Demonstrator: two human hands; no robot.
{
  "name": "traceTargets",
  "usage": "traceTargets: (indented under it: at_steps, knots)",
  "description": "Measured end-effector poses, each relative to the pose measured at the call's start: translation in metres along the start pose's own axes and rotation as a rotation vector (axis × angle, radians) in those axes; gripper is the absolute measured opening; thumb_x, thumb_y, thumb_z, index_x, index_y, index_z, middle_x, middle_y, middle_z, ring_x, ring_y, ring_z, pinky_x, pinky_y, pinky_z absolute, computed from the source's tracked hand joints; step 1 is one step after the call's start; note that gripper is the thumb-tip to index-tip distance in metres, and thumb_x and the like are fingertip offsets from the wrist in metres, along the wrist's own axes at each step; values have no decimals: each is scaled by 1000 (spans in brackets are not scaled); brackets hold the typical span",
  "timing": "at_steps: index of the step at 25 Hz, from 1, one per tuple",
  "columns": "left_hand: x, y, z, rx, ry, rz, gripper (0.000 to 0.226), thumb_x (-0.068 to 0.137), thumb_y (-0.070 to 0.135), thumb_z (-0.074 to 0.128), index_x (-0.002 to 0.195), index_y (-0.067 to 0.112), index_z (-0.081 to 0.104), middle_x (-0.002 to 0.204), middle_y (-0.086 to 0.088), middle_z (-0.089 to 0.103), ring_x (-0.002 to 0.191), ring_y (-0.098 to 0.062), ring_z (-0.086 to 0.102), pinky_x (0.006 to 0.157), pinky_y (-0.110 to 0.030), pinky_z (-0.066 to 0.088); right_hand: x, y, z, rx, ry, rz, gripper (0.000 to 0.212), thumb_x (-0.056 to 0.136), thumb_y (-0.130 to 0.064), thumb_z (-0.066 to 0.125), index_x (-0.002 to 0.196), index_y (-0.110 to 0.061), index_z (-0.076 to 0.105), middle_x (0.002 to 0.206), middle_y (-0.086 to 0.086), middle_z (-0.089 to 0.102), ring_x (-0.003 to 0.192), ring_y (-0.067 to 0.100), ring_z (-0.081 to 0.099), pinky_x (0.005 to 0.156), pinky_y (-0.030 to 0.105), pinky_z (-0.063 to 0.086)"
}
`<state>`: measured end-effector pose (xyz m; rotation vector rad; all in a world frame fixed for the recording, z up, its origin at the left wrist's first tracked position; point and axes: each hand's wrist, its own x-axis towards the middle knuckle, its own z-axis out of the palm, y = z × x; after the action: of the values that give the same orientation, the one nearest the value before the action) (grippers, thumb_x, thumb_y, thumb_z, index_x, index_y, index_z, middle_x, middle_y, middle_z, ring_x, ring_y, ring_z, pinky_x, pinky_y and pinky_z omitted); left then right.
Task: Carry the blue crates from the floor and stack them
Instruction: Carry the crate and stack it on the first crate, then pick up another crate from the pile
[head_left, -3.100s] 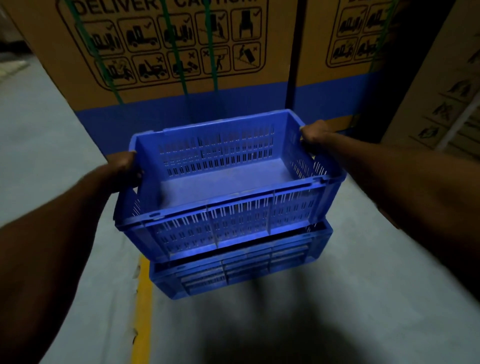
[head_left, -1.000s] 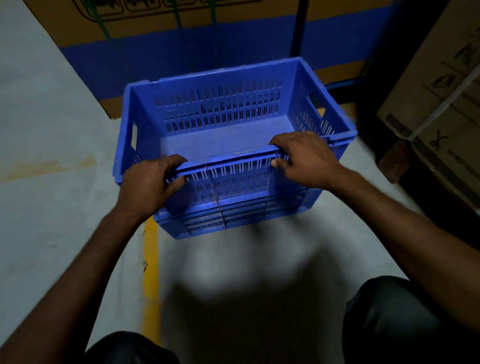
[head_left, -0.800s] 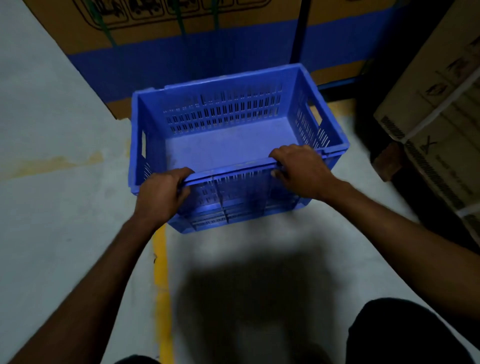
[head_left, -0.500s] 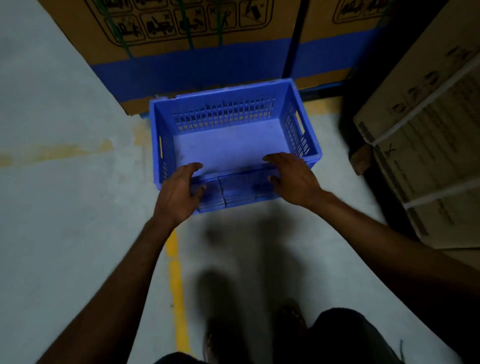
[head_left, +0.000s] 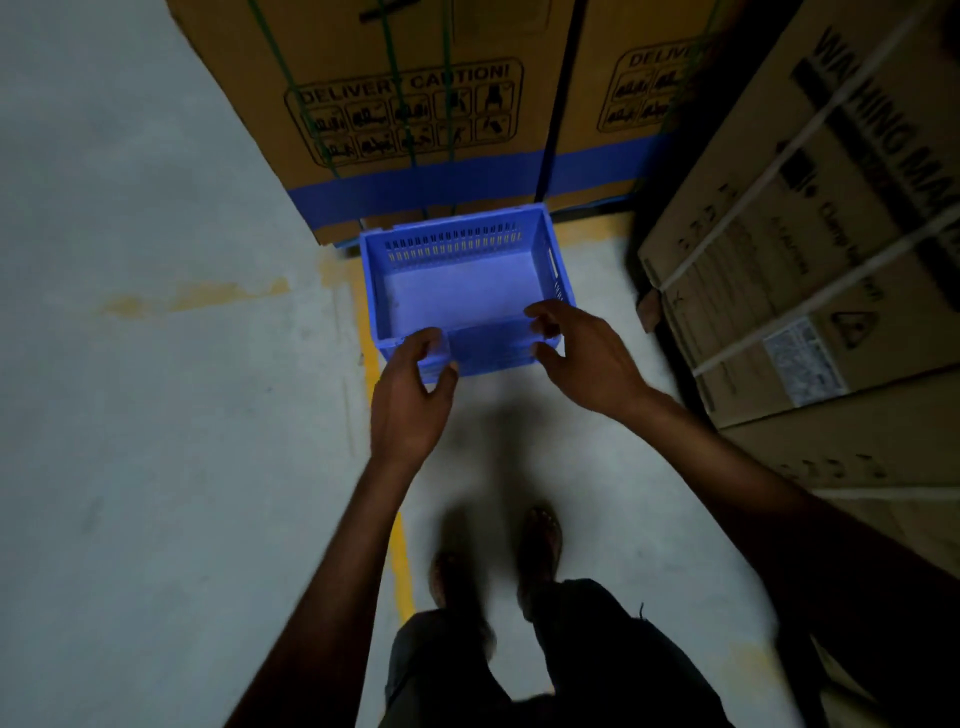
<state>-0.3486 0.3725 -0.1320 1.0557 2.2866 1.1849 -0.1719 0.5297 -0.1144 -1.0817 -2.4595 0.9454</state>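
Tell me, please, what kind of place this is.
Probably a warehouse or storeroom: large strapped cardboard boxes printed with delivery warnings, a yellow line painted on the concrete floor, and a blue crate.

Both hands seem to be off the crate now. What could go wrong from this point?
1. The left hand and right hand hold nothing, and the crate under the top blue crate is almost hidden; if the top one sits skewed, it might slip.
2. The light is dim and the person's feet are near the stack; a careless step might knock it.
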Motion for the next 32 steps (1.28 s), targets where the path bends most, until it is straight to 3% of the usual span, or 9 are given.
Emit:
traceTargets:
  at_steps: [5, 8, 11, 14, 21, 25, 28, 32]
  knots:
    - [-70, 55, -59, -27, -27, 158, 39, 95, 25, 71, 132, 24, 59, 129, 8, 66, 118, -10, 61, 91, -26, 48, -95, -68, -21, 38, 102, 2, 44, 90, -17, 70, 133, -22, 60, 112, -8, 69, 101, 8, 65, 84, 25, 50]
    - [-111, 75, -92, 3, -60, 298, 40, 97, 31, 68, 135, 21, 57, 134, 7, 62, 122, -12, 59, 97, -29, 47, -154, -102, -28, 95, 212, 55, 44, 90, -19, 70, 132, -27, 58, 115, -13, 67, 101, 4, 64, 82, 22, 50]
    - [-153, 96, -121, 68, -62, 413, 47, 100, 37, 63, 142, 19, 52, 143, 3, 57, 129, -19, 55, 103, -36, 46, -217, -139, -38, 84, 340, 58, 47, 91, -20, 69, 135, -29, 56, 123, -14, 63, 107, 3, 61, 87, 24, 50]
    - [-197, 122, -138, 142, -36, 553, 52, 99, 32, 59, 147, 15, 49, 147, -2, 55, 135, -24, 51, 109, -41, 42, -279, -166, -55, -89, 425, 30, 49, 94, -24, 66, 141, -29, 50, 136, -11, 54, 120, 9, 55, 97, 27, 46]
    - [-311, 171, -142, 255, -16, 791, 55, 96, 30, 60, 148, 15, 48, 148, -3, 54, 141, -23, 45, 113, -41, 35, -414, -183, -75, -228, 534, 74, 50, 97, -27, 65, 144, -25, 49, 143, -5, 52, 133, 12, 45, 107, 22, 34]
    - [-395, 185, -124, 218, -109, 803, 57, 97, 32, 61, 150, 17, 46, 151, -1, 52, 142, -19, 44, 113, -44, 39, -506, -181, -75, -178, 573, 160, 48, 96, -28, 66, 142, -26, 51, 141, -6, 53, 133, 12, 47, 108, 28, 40]
    - [-453, 193, -110, 76, -236, 713, 57, 97, 33, 63, 150, 22, 46, 150, 3, 52, 138, -14, 47, 110, -42, 43, -571, -184, -76, -80, 656, 255, 46, 96, -26, 68, 139, -30, 52, 135, -9, 55, 125, 9, 52, 102, 31, 47]
    - [-515, 202, -100, -172, -447, 555, 54, 97, 26, 66, 147, 30, 48, 146, 12, 52, 132, -4, 49, 103, -25, 42, -648, -206, -69, 160, 829, 410, 42, 95, -22, 69, 132, -37, 56, 122, -20, 59, 110, 0, 59, 88, 24, 52]
